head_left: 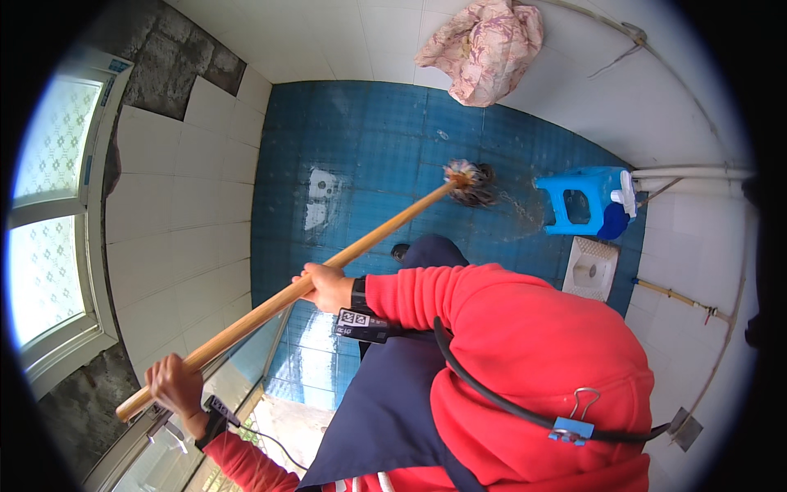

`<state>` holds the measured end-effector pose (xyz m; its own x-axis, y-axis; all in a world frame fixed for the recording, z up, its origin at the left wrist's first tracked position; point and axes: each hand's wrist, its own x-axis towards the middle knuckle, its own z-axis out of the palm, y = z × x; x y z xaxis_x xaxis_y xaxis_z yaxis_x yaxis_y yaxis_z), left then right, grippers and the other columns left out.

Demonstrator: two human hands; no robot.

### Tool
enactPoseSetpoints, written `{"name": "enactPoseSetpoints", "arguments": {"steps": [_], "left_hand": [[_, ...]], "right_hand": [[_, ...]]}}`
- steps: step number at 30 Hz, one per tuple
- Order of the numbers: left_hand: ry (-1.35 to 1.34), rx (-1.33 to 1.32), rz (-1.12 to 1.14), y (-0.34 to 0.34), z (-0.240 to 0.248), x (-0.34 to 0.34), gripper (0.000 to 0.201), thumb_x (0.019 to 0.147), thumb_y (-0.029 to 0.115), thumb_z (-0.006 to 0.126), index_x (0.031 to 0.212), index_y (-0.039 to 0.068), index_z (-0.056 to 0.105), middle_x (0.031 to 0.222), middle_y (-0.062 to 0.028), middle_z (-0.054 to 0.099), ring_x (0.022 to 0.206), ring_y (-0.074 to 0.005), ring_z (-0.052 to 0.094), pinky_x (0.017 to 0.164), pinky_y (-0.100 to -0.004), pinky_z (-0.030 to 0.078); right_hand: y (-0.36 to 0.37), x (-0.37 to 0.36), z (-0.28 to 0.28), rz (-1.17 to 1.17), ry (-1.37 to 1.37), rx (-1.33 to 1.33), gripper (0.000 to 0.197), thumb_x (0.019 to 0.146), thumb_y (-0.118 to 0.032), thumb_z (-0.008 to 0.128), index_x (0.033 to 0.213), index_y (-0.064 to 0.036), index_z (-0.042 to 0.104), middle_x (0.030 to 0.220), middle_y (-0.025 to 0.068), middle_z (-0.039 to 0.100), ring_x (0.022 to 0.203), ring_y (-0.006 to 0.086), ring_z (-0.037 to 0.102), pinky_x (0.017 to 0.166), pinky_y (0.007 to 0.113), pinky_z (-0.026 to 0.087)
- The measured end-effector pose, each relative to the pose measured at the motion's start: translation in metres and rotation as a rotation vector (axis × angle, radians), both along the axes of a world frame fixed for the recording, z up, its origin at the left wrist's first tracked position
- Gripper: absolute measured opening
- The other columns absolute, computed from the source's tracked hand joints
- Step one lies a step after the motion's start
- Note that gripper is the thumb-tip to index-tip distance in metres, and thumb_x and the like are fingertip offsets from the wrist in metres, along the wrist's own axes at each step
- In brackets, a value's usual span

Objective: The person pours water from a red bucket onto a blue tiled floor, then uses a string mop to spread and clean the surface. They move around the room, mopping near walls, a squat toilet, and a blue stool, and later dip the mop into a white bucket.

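Mop (387, 232), one: set diagonally, lower left to upper centre of the frame; its wooden handle (246, 325) is held in both hands, its stranded head (471, 184) placed on the blue tiled floor (369, 123). Left grip (175, 387): wrapped round the handle near its end, lower left. Right grip (326, 287): wrapped round the handle farther up, left of centre. Blue plastic stool (602, 190): placed right of centre, near the mop head. Pale floor basin (590, 269): seen below the stool. Pink patterned bag (484, 53): seen at top.
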<state>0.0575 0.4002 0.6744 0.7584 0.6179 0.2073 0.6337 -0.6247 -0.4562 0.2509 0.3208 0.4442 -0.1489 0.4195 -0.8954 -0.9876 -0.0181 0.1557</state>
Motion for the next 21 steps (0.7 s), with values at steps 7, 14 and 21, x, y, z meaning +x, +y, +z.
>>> {"name": "enactPoseSetpoints", "arguments": {"steps": [7, 14, 21], "left_hand": [[-0.2, 0.16, -0.515, -0.05, -0.009, -0.006, 0.022, 0.073, 0.006, 0.057, 0.095, 0.007, 0.055, 0.1, -0.0085, 0.058, 0.101, -0.0253, 0.052, 0.093, -0.0395, 0.035], [0.309, -0.145, 0.445, 0.014, -0.117, -0.139, 0.044, 0.07, 0.03, 0.065, 0.101, 0.002, 0.055, 0.111, -0.0145, 0.052, 0.115, -0.0256, 0.04, 0.104, -0.0385, 0.019], [0.553, -0.172, 0.654, 0.041, -0.151, -0.18, 0.042, 0.073, 0.048, 0.058, 0.08, 0.006, 0.064, 0.085, -0.0113, 0.063, 0.088, -0.0238, 0.058, 0.087, -0.0353, 0.033]], "right_hand": [[0.057, 0.011, -0.015, -0.255, -0.092, 0.321, 0.012, 0.078, -0.014, 0.054, 0.078, -0.0085, 0.043, 0.072, 0.0037, 0.046, 0.064, 0.0153, 0.052, 0.056, 0.029, 0.047], [0.105, 0.041, -0.088, -0.089, -0.839, 0.577, 0.012, 0.077, -0.007, 0.048, 0.066, -0.0038, 0.045, 0.053, 0.0101, 0.047, 0.046, 0.0165, 0.049, 0.045, 0.029, 0.042], [0.092, 0.029, -0.07, 0.002, -1.163, 0.451, 0.017, 0.078, -0.012, 0.043, 0.063, -0.0035, 0.046, 0.05, 0.0129, 0.047, 0.04, 0.0199, 0.046, 0.038, 0.032, 0.037]]}}
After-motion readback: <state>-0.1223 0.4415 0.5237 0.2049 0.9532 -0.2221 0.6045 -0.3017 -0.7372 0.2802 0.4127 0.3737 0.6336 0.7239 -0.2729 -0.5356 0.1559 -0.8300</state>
